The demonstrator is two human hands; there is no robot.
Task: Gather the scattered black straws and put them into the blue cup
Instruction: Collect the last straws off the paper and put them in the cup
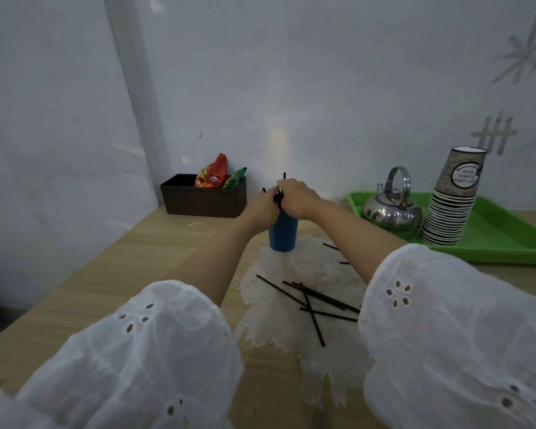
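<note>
The blue cup (283, 235) stands upright on the wooden table (143, 261), at the far edge of a whitish worn patch. Both hands meet right above its mouth. My left hand (262, 205) and my right hand (296, 196) are closed together around a bunch of black straws (278, 198); the straw tips poke out above the fingers, and the cup's rim is hidden behind the hands. Several loose black straws (314, 300) lie crossed on the patch nearer to me, between my forearms. Two more short straw ends (331, 246) show beside my right forearm.
A dark brown box (203, 201) with snack packets stands against the wall at the back left. On the right, a green tray (505, 243) holds a steel kettle (392, 209) and a tall stack of paper cups (450, 205). White sleeves fill the foreground.
</note>
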